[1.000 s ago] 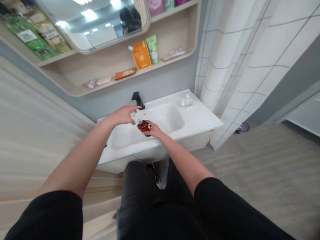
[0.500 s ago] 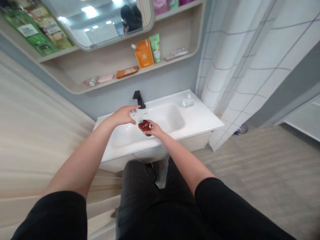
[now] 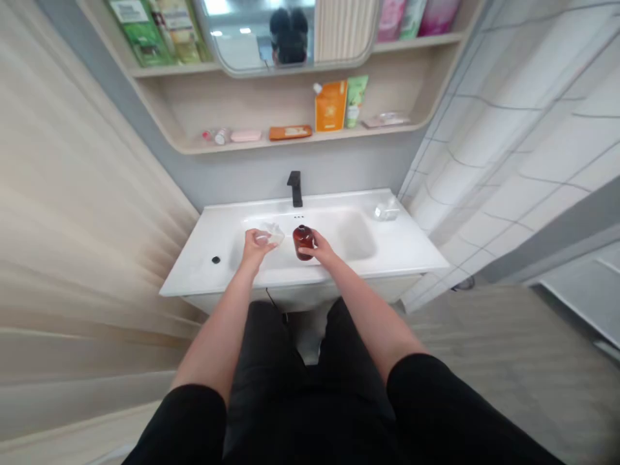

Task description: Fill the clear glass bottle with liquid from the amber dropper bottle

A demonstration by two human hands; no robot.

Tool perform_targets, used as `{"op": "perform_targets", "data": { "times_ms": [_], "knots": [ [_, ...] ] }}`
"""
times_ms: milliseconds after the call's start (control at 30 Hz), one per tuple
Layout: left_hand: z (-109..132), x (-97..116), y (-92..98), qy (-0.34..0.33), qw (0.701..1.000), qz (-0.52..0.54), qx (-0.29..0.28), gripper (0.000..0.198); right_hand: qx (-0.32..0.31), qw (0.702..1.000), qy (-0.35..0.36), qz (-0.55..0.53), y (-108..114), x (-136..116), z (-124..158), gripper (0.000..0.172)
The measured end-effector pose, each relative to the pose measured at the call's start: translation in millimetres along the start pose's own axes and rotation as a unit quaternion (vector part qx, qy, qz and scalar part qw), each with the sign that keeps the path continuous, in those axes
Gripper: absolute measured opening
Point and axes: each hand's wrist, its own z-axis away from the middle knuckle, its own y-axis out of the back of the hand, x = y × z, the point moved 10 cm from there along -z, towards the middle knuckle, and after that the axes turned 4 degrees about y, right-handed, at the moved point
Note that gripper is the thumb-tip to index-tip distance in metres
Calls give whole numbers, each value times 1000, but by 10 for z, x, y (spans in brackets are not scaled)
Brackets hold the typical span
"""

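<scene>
Head view, over white sink [image 3: 194, 271]. Left hand [image 3: 255, 248] at left, fingers [image 3: 252, 236] bent, touching clear plastic piece [image 3: 272, 232]; cannot tell if gripping it. Brown bottle [image 3: 303, 243] just right of piece, above basin, standing upright, long side up. Right hand [image 3: 321, 250] nearer bottle, fingers [image 3: 314, 239] wrapped around its side, holding it.

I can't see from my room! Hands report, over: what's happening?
Right hand gripping amber bottle above white basin. Left hand at translucent plastic piece. Black faucet behind, untouched.
</scene>
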Motion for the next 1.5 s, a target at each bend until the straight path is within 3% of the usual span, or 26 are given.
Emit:
{"op": "perform_targets", "data": {
  "times_ms": [133,267,367,467,600,733,833,933,1033,1133,1233,1300,1367,1400,1433,1500],
  "knots": [
    [76,-361,184,49,997,50,27,83,33,999,-14,-6,57,74,-16,88],
    [65,-472,233,51,998,26,38,76,89,996,-1,-18,202,-8,-37,85],
    [53,-511,243,50,998,-21,35,77,117,993,18,-5,474,-198,-64,83],
    [58,-529,216,51,998,-38,12,79,146,989,30,12,981,-447,-88,81],
    [58,-547,204,58,998,-30,-1,78,192,979,32,54,1867,-733,-45,76],
    [37,-539,190,47,999,-19,-6,77,251,962,5,107,2651,-777,166,80],
    [31,-540,182,44,999,-18,-3,75,287,948,-14,140,3016,-690,384,82],
    [36,-530,155,40,999,-14,-8,74,300,943,-23,142,3172,-560,554,80],
    [47,-539,126,53,998,-4,-16,77,314,940,-39,129,3223,-434,651,84],
    [62,-509,122,54,998,0,-16,76,313,939,-47,132,3204,-430,682,99],
    [79,-445,89,41,999,-6,-29,73,351,915,8,197,3170,-740,810,112],
    [90,-421,50,40,998,-17,-44,73,426,862,85,262,3076,-1091,1043,100],
    [101,-407,13,44,997,-30,-57,75,473,816,153,294,2780,-1339,1250,73],
    [107,-398,-5,45,996,-37,-62,76,456,823,169,293,2545,-1370,1250,60],
    [115,-389,-24,45,996,-43,-68,77,399,855,168,285,2236,-1331,1150,51],
    [134,-370,-58,47,994,-57,-79,79,205,936,131,253,1403,-1079,817,48]
  ]
}}
